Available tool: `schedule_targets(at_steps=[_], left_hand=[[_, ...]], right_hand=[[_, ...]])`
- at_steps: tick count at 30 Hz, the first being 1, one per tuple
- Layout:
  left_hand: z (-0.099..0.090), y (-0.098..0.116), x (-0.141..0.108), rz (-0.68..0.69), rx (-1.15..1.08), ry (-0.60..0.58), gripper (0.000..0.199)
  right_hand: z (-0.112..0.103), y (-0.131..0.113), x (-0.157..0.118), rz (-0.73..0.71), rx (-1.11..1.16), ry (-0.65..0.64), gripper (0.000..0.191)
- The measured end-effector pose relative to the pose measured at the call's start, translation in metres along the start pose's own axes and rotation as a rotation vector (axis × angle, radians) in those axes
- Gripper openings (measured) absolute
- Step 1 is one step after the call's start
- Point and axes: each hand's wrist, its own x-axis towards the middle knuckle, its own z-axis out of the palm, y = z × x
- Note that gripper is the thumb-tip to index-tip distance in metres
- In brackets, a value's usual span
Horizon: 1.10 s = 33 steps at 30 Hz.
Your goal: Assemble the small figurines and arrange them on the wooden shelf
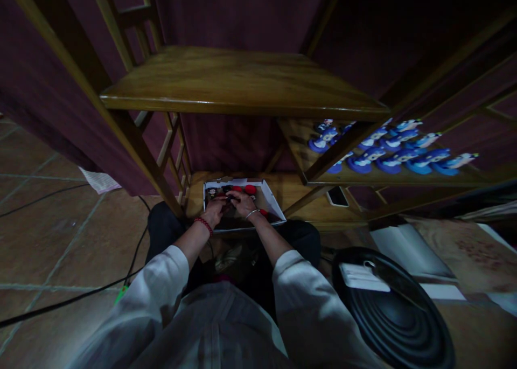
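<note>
A shallow white-edged box (273, 199) sits on the low wooden shelf in front of me, holding red and dark small items. My left hand (215, 209), with a red bead bracelet at the wrist, reaches into its left half. Beside it, my right hand (242, 202), with a silver bangle, is over the middle of the box. The fingertips of both hands come together around a small dark object that I cannot make out. A round red piece (250, 189) lies just behind my right hand. Another small dark figure (211, 192) is at the box's back left.
An upper wooden shelf (242, 83) juts out above the box. Several blue and white figurines (367, 158) stand on the shelf at right. A phone (337, 196) lies on the low shelf. A black round stool (399, 320) holds a white object (363, 277). Cables cross the floor at left.
</note>
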Motion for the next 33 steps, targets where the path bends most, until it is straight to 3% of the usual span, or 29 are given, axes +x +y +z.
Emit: schedule_targets(at_steps=[8, 15, 25, 33], left_hand=[[0.000, -0.004, 0.004, 0.068, -0.032, 0.017, 0.023], [-0.002, -0.007, 0.006, 0.121, -0.045, 0.006, 0.027], [-0.002, -0.004, 0.005, 0.107, -0.014, -0.032, 0.017], [0.002, -0.003, -0.005, 0.092, 0.179, 0.054, 0.018]], right_hand=[[0.003, 0.009, 0.001, -0.014, 0.070, 0.009, 0.040], [0.002, 0.008, 0.000, -0.033, 0.107, 0.004, 0.025], [-0.006, 0.000, -0.005, 0.067, 0.158, 0.049, 0.023], [-0.011, -0.001, -0.005, 0.166, 0.105, 0.139, 0.035]])
